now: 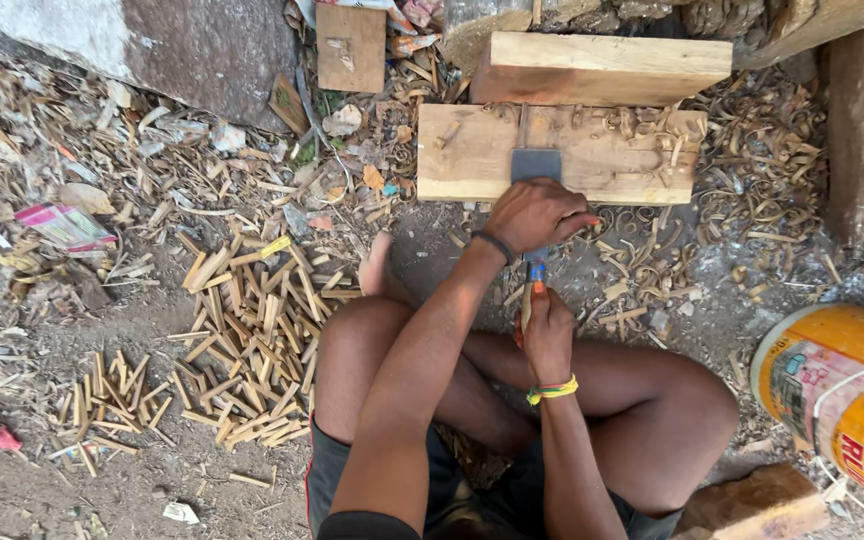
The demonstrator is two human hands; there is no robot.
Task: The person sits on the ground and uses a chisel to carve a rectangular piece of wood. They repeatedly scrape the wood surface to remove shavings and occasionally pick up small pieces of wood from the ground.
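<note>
Hands work a flat grey metal blade (536,163) with a wooden handle, its broad end resting on a pale rectangular wooden block (472,150) strewn with curled shavings. The left hand (535,213), a dark band at its wrist, presses clenched over the blade's lower part. The right hand (548,333), with a yellow-green thread bracelet, grasps the handle just below. A heap of short split wooden sticks (252,330) lies to the left, an orange plastic bucket (837,395) to the right.
</note>
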